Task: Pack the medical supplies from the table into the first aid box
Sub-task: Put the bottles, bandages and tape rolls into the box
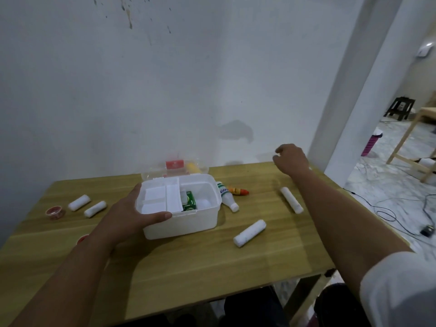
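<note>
A long light-brown wooden table [188, 256] stands against a pale grey wall [165, 79]. On it sits one white plastic first aid box [181, 223], lid swung back; its clear lid [174, 172] stands upright behind it, showing a red label and something yellow. Inside, a white divided tray [160, 199] covers the left part, and one green carton [190, 200] lies in the open right part.

The left hand [132, 215] grips the box's near-left corner: the thumb [158, 218] runs along the front rim, and the other fingers wrap the left wall. The right hand [291, 161] hovers over the far-right edge of the table, fingers loosely curled and holding nothing.

Four white gauze rolls lie loose. Two sit left of the left hand's fingers: one roll [79, 202] farther off, one roll [95, 208] nearer. Two lie on the right: a thicker roll [250, 233] in front of the box, and a slim roll [291, 199] on the near side of the right hand's fingers.

One white squeeze bottle with green print [227, 197] lies touching the box's right wall. One small orange tube with a red cap [238, 191] lies just beyond it.

One small red-lidded round pot [55, 212] sits at the far left, beyond the rolls. A second red thing [82, 238] peeks out beside the left wrist; I cannot tell what it is.
</note>
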